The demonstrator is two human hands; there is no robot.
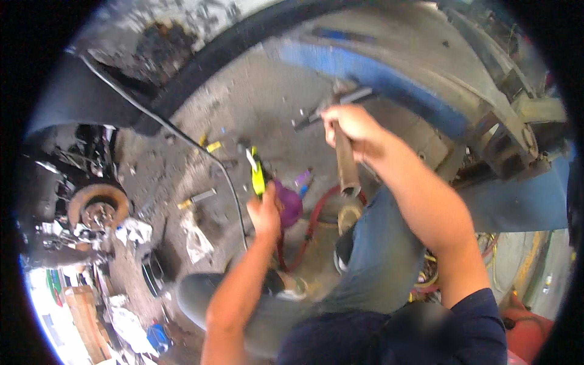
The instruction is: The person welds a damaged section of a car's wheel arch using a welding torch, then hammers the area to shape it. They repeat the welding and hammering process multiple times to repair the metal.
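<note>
My left hand (264, 212) is closed around a tool with a bright yellow-green body (257, 173); its dark far end is blurred, so its exact kind is unclear. Right beside that hand lies a round purple object (289, 205), partly hidden by it. My right hand (356, 129) grips a brown, rusty metal pipe (345, 161) whose hollow end points back toward my knee. Beyond those fingers a grey and dark bar (356, 95) lies crosswise; whether it joins the pipe I cannot tell.
A black cable (182, 137) hangs across the left side. At far left stands a rusty brake disc (82, 204). A red hose (311, 231) curls near my feet. A blue beam (389, 82) runs along the far right. White crumpled plastic (196, 240) and small tools litter the floor.
</note>
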